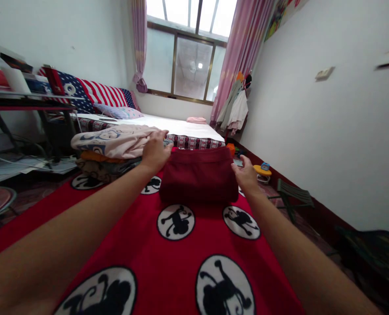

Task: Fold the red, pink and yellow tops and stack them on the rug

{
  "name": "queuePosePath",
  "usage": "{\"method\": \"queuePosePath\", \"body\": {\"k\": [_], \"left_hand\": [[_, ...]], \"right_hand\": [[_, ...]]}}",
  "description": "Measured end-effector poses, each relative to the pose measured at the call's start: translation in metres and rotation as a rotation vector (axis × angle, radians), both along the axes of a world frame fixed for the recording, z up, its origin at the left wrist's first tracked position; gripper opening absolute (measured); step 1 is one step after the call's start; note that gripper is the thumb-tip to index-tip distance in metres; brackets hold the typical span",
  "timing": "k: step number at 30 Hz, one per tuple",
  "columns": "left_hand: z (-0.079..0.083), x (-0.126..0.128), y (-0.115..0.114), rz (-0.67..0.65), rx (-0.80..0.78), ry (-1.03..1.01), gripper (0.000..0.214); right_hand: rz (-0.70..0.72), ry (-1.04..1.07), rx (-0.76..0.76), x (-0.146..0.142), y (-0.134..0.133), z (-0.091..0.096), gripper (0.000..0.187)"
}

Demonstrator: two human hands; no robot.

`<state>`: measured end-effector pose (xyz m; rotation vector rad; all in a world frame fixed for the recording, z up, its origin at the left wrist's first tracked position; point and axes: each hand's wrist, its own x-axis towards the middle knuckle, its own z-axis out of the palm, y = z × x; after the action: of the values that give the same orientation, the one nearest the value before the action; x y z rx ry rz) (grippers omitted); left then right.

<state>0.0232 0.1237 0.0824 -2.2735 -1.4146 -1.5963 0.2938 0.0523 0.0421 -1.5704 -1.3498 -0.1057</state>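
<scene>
Maroon folded cloth (198,175) sits centre frame between both hands. Left hand (155,151) fingers lie flat and close together at its upper-left corner, against the pink garment (115,140) topping a clothes stack (97,168) at left. Right hand (246,173) fingers curl at the cloth's right edge; can't tell if they grip. Cloth lies on a red blanket (181,271) with monkey circles. Bed (188,129), window (188,65), pink curtains (243,52) behind, upper centre.

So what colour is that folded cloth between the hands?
The folded cloth is plain dark maroon, clearest in the head view.
</scene>
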Motion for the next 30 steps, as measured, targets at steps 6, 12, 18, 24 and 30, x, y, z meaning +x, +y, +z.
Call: {"method": "queuePosePath", "body": {"k": [6, 12, 18, 24, 30], "left_hand": [[-0.115, 0.054, -0.003, -0.162, -0.319, 0.560, 0.055], [-0.137, 0.055, -0.003, -0.127, -0.442, 0.595, 0.064], [-0.139, 0.054, -0.004, -0.089, -0.400, 0.517, 0.064], [-0.131, 0.048, -0.019, -0.125, -0.134, 0.444, 0.048], [-0.125, 0.061, -0.035, -0.385, 0.007, 0.595, 0.047]], "right_hand": [[0.053, -0.366, -0.542, -0.034, 0.020, -0.087, 0.046], [0.050, -0.344, -0.506, -0.025, 0.024, -0.104, 0.046], [-0.118, -0.123, -0.190, -0.011, 0.025, -0.112, 0.040], [-0.108, -0.107, -0.032, -0.009, 0.018, -0.105, 0.038], [0.155, -0.349, -0.079, -0.031, 0.010, -0.093, 0.048]]}}
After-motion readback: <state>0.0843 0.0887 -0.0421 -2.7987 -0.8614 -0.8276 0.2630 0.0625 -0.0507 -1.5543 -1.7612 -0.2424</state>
